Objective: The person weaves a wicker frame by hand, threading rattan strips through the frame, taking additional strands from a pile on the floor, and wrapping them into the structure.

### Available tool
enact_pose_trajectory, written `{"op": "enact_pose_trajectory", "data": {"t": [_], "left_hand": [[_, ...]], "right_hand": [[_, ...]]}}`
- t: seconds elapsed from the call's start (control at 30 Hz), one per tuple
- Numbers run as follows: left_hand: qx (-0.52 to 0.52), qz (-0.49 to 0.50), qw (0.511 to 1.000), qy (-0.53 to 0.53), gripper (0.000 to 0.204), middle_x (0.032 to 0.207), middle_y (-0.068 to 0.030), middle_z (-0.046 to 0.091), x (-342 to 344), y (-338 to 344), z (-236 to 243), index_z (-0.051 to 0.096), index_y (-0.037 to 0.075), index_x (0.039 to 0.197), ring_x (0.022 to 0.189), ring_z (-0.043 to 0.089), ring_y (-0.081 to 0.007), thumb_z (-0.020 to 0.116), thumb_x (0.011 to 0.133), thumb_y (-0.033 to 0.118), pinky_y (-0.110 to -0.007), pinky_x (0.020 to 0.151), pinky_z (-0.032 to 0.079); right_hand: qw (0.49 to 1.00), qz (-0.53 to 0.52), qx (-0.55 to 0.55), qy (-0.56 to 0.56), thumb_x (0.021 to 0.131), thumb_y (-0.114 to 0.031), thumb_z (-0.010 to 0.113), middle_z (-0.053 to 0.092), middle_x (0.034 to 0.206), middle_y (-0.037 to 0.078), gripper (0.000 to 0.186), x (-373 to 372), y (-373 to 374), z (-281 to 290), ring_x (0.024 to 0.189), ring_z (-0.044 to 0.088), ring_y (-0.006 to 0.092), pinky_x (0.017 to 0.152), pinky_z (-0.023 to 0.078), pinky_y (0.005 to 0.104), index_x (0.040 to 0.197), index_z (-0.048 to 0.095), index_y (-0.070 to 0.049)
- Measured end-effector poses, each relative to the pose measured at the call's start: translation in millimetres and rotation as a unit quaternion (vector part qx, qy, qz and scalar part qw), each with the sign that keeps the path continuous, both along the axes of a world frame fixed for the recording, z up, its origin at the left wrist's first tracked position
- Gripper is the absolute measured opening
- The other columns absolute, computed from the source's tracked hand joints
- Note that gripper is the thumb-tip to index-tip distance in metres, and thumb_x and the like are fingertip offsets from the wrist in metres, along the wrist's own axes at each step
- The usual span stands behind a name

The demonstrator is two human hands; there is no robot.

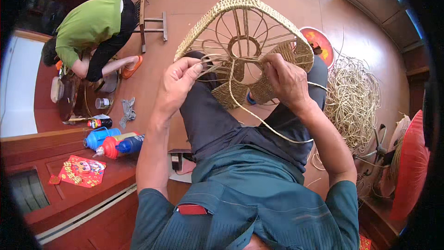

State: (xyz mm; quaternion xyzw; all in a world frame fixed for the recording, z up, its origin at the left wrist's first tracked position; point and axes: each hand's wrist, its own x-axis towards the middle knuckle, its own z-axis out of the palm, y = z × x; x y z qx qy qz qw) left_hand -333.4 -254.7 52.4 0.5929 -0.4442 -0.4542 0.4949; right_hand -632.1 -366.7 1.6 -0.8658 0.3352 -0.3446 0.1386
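Between my knees rests a frame (249, 2) with a rounded, straw-cord-wrapped rim, thin curved spokes and a ring (231, 46) in the middle. Woven panels (226, 95) fill part of its lower side. My left hand (178, 83) is closed, its thumb and fingers pinching strands of straw cord in front of the frame. Opposite it, my right hand (286, 81) closes on the same stretch of cord, knuckles up. A pale length of straw cord (259, 118) hangs from between my hands, loops over my lap and runs under my right forearm.
A tangled heap of straw cord (354, 97) lies on the floor at right, near a red basin (323, 41). Left, a person in green (95, 23) bends over beside a wooden chair (155, 25). Colourful bottles (120, 143) lie on the red cabinet. A red cushion-like object (409, 162) stands far right.
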Motion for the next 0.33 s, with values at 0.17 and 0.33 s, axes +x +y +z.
{"op": "enact_pose_trajectory", "data": {"t": [0.17, 0.33], "left_hand": [[-0.077, 0.016, 0.997, -0.028, 0.020, 0.081, 0.0043, 0.060, -3, 6, -4, 0.074, 0.003, 0.116, 0.076, 0.051, -0.0037, 0.065, 0.113, 0.021, -0.023, 0.073, 0.043], [-0.222, 0.039, 0.948, 0.227, 0.026, 0.097, -0.0013, 0.070, 10, 15, -29, 0.072, 0.002, 0.127, 0.093, 0.064, -0.0167, 0.062, 0.115, 0.023, -0.032, 0.099, 0.050]], "right_hand": [[0.999, 0.018, 0.014, -0.034, 0.107, -0.019, 0.068, 0.072, 0.079, 0.012, 0.010, 8, 6, 6, 0.075, 0.075, 0.0327, 0.065, 0.057, 0.0477, 0.114, 0.065, -0.012], [0.999, 0.023, 0.048, -0.006, 0.104, -0.024, 0.072, 0.076, 0.086, 0.014, 0.020, 19, 13, 10, 0.082, 0.078, 0.0313, 0.068, 0.059, 0.0439, 0.119, 0.065, -0.013]]}}
